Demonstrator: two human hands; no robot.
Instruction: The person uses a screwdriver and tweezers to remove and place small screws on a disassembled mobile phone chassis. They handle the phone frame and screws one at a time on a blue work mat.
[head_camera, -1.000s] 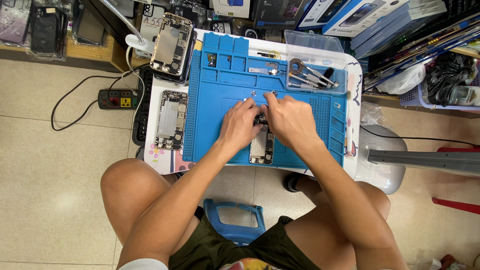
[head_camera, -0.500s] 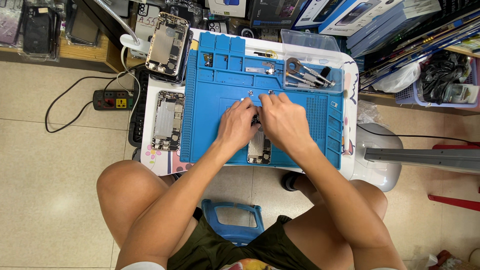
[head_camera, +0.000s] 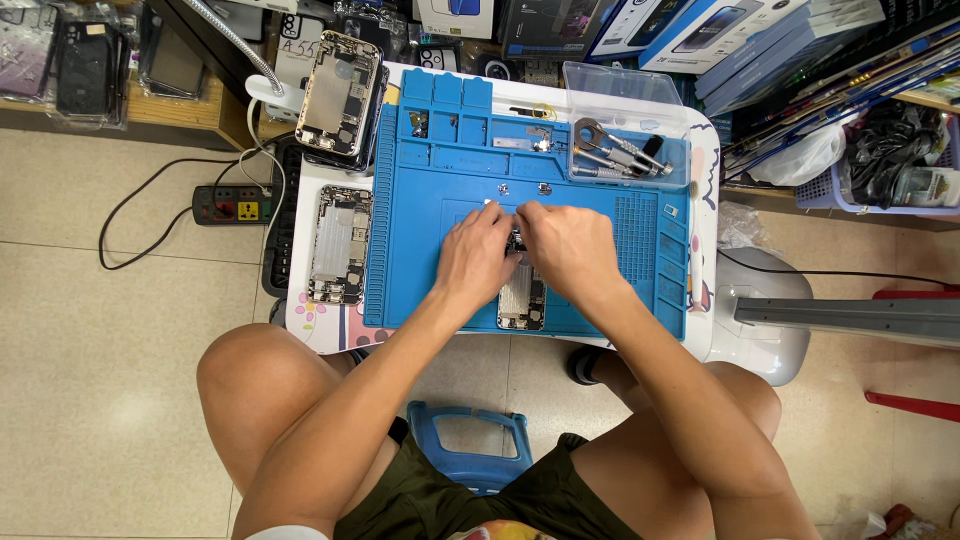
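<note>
An opened phone (head_camera: 522, 297), its back shell full of bare metal parts, lies lengthwise on the blue work mat (head_camera: 440, 190), near the mat's front edge. Its upper end is hidden under both hands; only the lower half shows between the wrists. The left hand (head_camera: 476, 252) rests palm down on the phone's left side, fingers curled toward the top end, and the right hand (head_camera: 562, 243) meets it from the other side, fingertips pinched together just above the phone (what they pinch, if anything, is too small to tell).

The mat covers most of a small white table (head_camera: 703, 200). At its far right corner a clear plastic tray (head_camera: 620, 150) holds metal tools. Two more opened phone shells lie off the mat to the left, one (head_camera: 338, 243) on the table's edge, one (head_camera: 340, 92) farther back. A black power strip (head_camera: 232, 204) sits on the tiled floor (head_camera: 90, 380) to the left, and boxes and packets crowd the far side.

Both forearms reach forward from bare knees, converging over the phone. A blue stool (head_camera: 468, 440) shows between the legs.
</note>
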